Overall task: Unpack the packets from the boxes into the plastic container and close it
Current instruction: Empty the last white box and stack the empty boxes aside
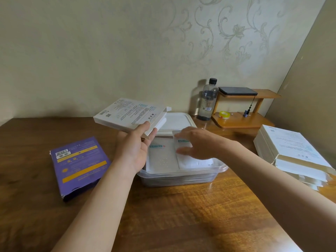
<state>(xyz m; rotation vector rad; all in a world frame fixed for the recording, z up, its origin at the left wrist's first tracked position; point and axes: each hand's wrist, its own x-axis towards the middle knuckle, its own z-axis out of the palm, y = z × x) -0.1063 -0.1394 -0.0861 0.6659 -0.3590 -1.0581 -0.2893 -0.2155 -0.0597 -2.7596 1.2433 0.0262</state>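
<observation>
Holding box [129, 115] tilted, open end down over container [181, 174] at middle of table [181, 206], so packets [161, 155] drop in, we judge; left hand [135, 148] grips its near corner, thumb on top. Right hand [198, 143] spreads over packets inside, fingers nearly straight; blur hides any pinch. Lid [179, 120] lies behind, toward far edge.

Yellow bands on purple box [80, 166]; white box [130, 115]; clear container [181, 177]; floral beige wallpaper [227, 33].
</observation>
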